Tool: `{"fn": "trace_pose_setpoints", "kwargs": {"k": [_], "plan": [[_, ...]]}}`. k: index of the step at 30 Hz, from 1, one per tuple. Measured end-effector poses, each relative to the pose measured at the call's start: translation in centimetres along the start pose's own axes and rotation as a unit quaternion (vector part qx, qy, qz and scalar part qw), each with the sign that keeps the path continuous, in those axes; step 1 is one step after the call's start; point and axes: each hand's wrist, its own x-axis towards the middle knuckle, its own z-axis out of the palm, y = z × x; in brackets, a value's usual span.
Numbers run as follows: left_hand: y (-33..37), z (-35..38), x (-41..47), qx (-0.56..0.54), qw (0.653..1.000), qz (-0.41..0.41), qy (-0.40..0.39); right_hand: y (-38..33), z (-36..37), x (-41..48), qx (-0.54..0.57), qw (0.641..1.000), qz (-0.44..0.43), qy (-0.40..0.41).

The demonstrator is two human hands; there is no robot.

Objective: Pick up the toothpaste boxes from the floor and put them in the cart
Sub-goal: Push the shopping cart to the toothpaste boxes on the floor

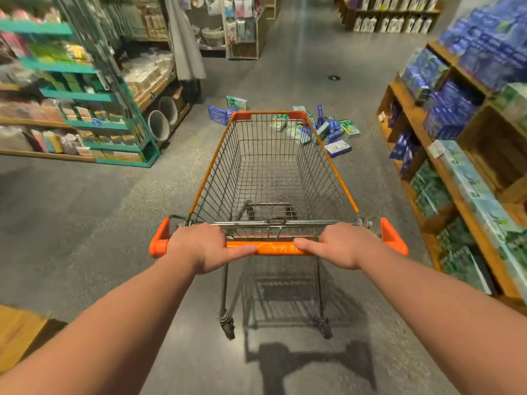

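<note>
Two bare forearms reach in from the near edge, and both hands grip the orange handle bar [275,248] of a wire shopping cart [211,166] in a shop aisle. The left hand [199,246] is wrapped over the left part of the bar and the right hand [342,245] over the right part. The fingers of each curl over the top, and the thumbs lie along the near face, pointing at one another with a stretch of bar between them. To the near left, the corner of a brown cardboard box [20,332] shows at the frame's edge. The cart stands on a grey speckled floor [85,223], its shadow falling near the person. Past the cart's far rim, the toothpaste boxes [328,129] lie scattered on the floor. Most are in a loose blue, green and white heap to the far right of the rim, partly seen through the wire. One flat blue-and-white box [338,148] lies nearest, and two more boxes [225,111] lie off the rim's far-left corner. Wooden shelves [445,178] stacked with blue and green packs line the right side. A teal rack [122,121] of blurred goods stands on the left, with two grey cylinders [158,125] lying below a wooden shelf just beyond it. More shelving [393,21] closes the far end of the aisle.
</note>
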Motion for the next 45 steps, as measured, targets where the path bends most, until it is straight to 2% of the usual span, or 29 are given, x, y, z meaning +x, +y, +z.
{"fn": "trace_pose_setpoints", "kwargs": {"k": [7, 18, 31, 38, 45], "plan": [[-11.2, -3.4, 14.1, 0.007, 1.0, 0.007, -0.002, -1.6, -6.8, 16.2, 0.022, 1.0, 0.015, -0.01], [-26.3, -10.4, 39.8, -0.013, 1.0, -0.015, 0.011, 0.9, -18.4, 45.4, 0.034, 0.999, 0.018, 0.014], [-41.6, -15.9, 65.0, 0.008, 1.0, 0.001, 0.03, 2.3, -29.3, 72.2, 0.041, 0.997, 0.066, 0.007], [-47.3, -18.9, 75.3, 0.023, 0.999, 0.014, 0.021, 2.8, -33.7, 81.8, 0.048, 0.994, 0.097, 0.008], [-49.5, -20.7, 79.9, -0.013, 0.998, 0.012, -0.059, 3.1, -35.9, 85.4, 0.066, 0.988, 0.135, -0.02]]}}
